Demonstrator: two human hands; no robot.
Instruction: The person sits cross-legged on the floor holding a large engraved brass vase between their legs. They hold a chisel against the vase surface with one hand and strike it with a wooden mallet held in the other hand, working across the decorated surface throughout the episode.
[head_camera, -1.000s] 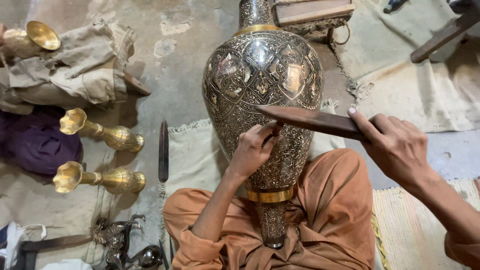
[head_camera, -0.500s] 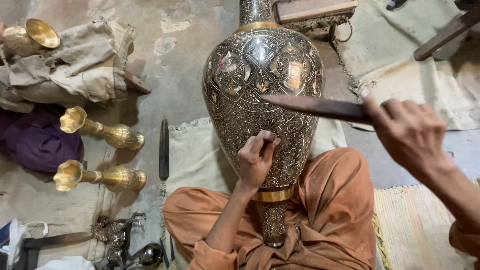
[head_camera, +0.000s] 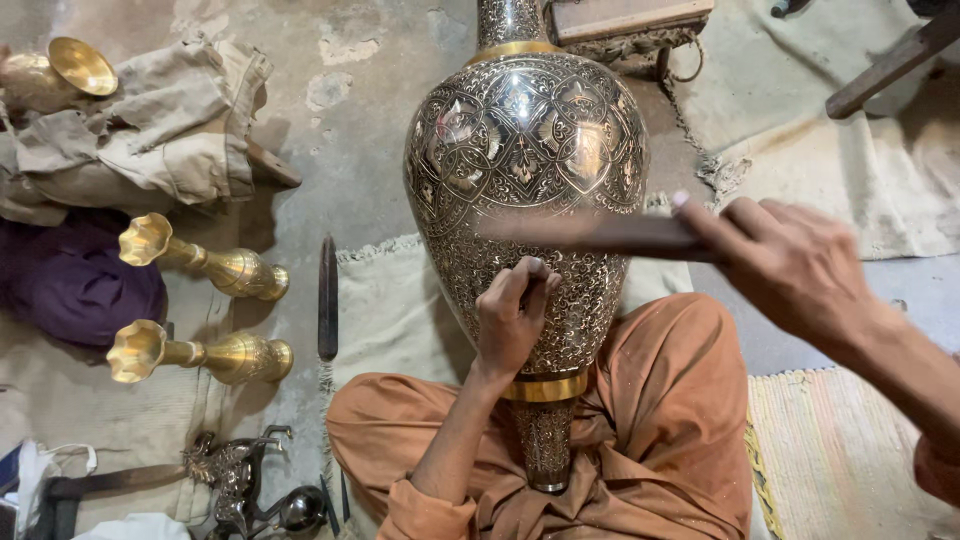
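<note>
A large engraved metal vase (head_camera: 525, 170) with gold bands lies across my lap, its neck pointing away from me. My left hand (head_camera: 512, 318) is closed on a small chisel, hardly visible, with its tip pressed to the vase's lower body. My right hand (head_camera: 795, 270) grips a flat wooden mallet stick (head_camera: 590, 235), blurred, held level just above my left hand. My knees are in orange cloth (head_camera: 660, 420).
Two brass vases (head_camera: 205, 265) (head_camera: 195, 352) lie on the floor at left, a third (head_camera: 55, 75) on folded beige cloth. A dark metal file (head_camera: 327, 298) lies beside my knee. Metal pieces (head_camera: 240, 485) sit at lower left, a woven mat (head_camera: 830, 460) at right.
My right hand has swung the wooden stick up and back down toward my left hand. My left hand has stayed on the vase, shifting only slightly.
</note>
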